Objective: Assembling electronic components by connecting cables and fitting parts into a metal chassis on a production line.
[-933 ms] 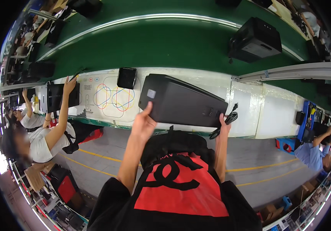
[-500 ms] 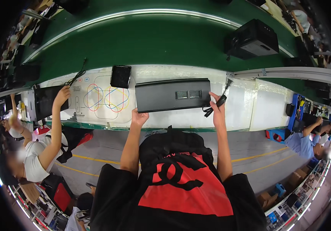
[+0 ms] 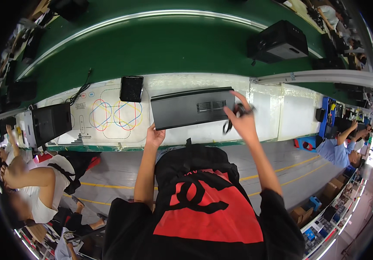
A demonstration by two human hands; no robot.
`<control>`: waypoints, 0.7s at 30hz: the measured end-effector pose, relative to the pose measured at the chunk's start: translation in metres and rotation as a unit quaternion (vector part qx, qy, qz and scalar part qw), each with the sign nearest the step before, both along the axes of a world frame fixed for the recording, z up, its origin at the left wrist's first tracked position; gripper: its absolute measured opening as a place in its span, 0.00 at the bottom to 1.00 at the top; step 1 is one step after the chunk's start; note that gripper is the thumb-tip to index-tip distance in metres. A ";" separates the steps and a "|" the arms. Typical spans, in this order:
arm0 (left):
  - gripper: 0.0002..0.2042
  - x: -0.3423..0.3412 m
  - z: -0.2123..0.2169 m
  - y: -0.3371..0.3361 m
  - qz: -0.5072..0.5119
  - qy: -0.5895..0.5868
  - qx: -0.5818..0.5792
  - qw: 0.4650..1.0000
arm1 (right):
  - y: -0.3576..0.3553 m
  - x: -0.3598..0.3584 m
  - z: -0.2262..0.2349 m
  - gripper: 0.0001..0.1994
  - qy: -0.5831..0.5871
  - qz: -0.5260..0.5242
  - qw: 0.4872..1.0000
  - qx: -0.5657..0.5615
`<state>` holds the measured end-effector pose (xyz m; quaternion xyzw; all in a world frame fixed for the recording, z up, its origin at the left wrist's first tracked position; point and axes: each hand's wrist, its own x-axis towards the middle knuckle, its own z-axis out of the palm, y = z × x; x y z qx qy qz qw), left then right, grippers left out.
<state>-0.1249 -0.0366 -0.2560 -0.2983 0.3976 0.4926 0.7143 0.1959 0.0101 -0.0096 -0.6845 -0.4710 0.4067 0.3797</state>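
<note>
A long dark grey rectangular electronic device (image 3: 177,109) with two slotted vents on its upper face lies slightly tilted over the white bench in front of me. My left hand (image 3: 155,137) grips its near left corner, the fingers partly hidden beneath it. At the right end is my right hand (image 3: 243,120), thumb and forefinger reaching along that end of the device. A bundled black cable (image 3: 241,110) is held in the right hand; motion blurs its details.
A small black tray-like object (image 3: 131,89) lies beyond the device, on a sheet with coloured loops (image 3: 116,116). Farther left stand another dark device (image 3: 53,123) and a black cord (image 3: 81,92). A black boxy machine (image 3: 278,42) sits on the green surface. People work on both sides.
My right hand has turned inward over the device's right end, and the cable's plug no longer sticks out. The device is tilted slightly more. The person at left has drawn a hand back.
</note>
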 end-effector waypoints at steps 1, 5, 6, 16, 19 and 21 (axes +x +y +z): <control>0.07 -0.005 -0.009 -0.006 -0.001 0.003 -0.002 1.000 | 0.025 0.003 -0.011 0.12 -0.016 0.110 0.990 -0.088; 0.07 -0.009 -0.021 -0.009 0.008 -0.063 0.049 0.997 | 0.101 0.008 -0.021 0.16 0.094 0.369 0.880 -0.284; 0.08 -0.004 -0.017 -0.006 0.012 -0.054 0.052 0.997 | 0.112 0.018 -0.035 0.19 0.124 0.434 0.827 -0.336; 0.09 0.003 -0.008 -0.006 0.040 -0.015 0.034 0.999 | 0.161 -0.006 -0.079 0.28 -0.407 0.312 0.857 -0.054; 0.09 0.007 -0.006 -0.005 0.033 -0.013 0.040 0.999 | 0.169 0.001 -0.105 0.30 -0.445 0.220 0.861 -0.113; 0.09 0.011 -0.005 0.004 0.005 0.010 0.049 0.999 | 0.174 0.010 -0.121 0.34 -0.421 0.144 0.885 -0.135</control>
